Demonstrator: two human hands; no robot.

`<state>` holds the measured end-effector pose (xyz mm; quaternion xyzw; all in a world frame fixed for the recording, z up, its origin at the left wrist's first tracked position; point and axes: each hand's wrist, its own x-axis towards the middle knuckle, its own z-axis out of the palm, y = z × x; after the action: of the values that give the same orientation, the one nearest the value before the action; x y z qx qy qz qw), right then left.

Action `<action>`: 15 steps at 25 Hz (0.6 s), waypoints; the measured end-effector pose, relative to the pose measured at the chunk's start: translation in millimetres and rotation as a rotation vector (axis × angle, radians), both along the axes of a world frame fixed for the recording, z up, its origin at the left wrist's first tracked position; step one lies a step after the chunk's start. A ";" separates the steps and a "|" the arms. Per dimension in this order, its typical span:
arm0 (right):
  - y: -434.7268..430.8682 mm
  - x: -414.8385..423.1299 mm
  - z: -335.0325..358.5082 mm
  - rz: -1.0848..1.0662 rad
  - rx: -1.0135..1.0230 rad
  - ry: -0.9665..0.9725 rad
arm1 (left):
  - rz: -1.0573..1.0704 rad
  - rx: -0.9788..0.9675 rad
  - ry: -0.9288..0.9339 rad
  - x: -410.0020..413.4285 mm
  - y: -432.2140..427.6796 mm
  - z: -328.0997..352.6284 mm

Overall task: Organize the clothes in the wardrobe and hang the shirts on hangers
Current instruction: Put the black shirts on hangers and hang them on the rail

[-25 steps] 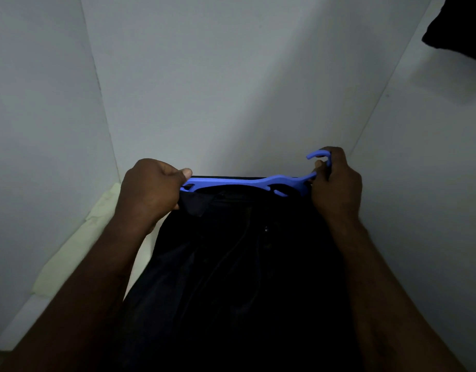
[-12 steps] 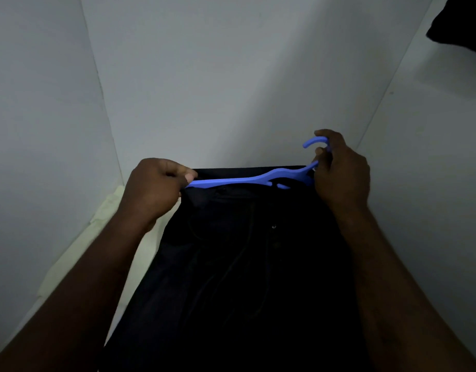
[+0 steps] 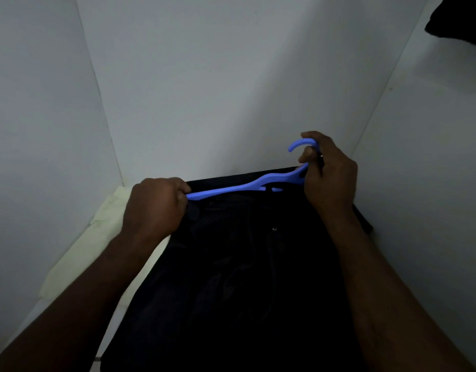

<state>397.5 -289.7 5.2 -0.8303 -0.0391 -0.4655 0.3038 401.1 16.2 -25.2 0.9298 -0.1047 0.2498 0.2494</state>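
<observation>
A blue plastic hanger (image 3: 247, 186) lies tilted across the top of a dark shirt (image 3: 239, 269) spread on the wardrobe floor. My left hand (image 3: 155, 208) grips the hanger's left arm end together with the shirt's fabric. My right hand (image 3: 326, 175) holds the hanger at the base of its hook, which curves up above my thumb. The hanger's right arm is hidden behind my right hand. The shirt's lower part runs out of view at the bottom.
A pale yellow-white cloth (image 3: 97, 245) lies on the floor to the left of the shirt. White wardrobe walls (image 3: 218, 89) close in at left, back and right. A dark garment (image 3: 462, 20) hangs at the top right corner.
My right hand has raised the hook end of the hanger, so the hanger now slopes up to the right. My left hand has stayed at the left end.
</observation>
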 end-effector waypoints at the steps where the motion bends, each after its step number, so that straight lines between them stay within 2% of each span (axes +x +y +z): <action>1: -4.4 4.4 -1.8 -0.055 0.079 0.069 | 0.014 -0.101 -0.003 -0.5 0.6 2.7; 2: -7.3 5.1 -6.0 -0.119 0.157 0.104 | 0.029 -0.166 0.002 -1.2 -0.1 4.9; 4: 4.0 -3.7 -21.5 -0.224 0.160 -0.021 | 0.069 -0.192 0.067 -1.2 -3.5 6.1; 5: 20.6 -11.9 -30.2 -0.231 0.062 -0.130 | 0.093 -0.191 0.102 -1.0 -5.5 6.5; 7: 65.1 -30.5 -41.9 -0.012 -0.208 -0.219 | 0.159 -0.189 0.145 0.9 -10.6 8.0; 9: 99.9 -29.8 -45.6 0.271 -0.408 -0.035 | 0.197 -0.201 0.141 0.8 -17.7 9.7; 10: 109.5 -22.0 -46.8 0.336 -0.466 0.060 | 0.186 -0.208 0.122 -0.6 -21.3 9.9; 11: 113.8 -13.1 -47.2 0.353 -0.517 0.113 | 0.161 -0.210 0.101 -2.9 -24.0 9.6; 15: 104.6 16.3 -44.6 0.299 -0.646 0.129 | 0.123 -0.257 0.059 -6.2 -21.1 2.6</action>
<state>413.9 -185.1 -39.4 -0.8963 -0.2861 -0.3260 0.0924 394.9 -4.9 -22.6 0.9019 -0.0073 0.2483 0.3534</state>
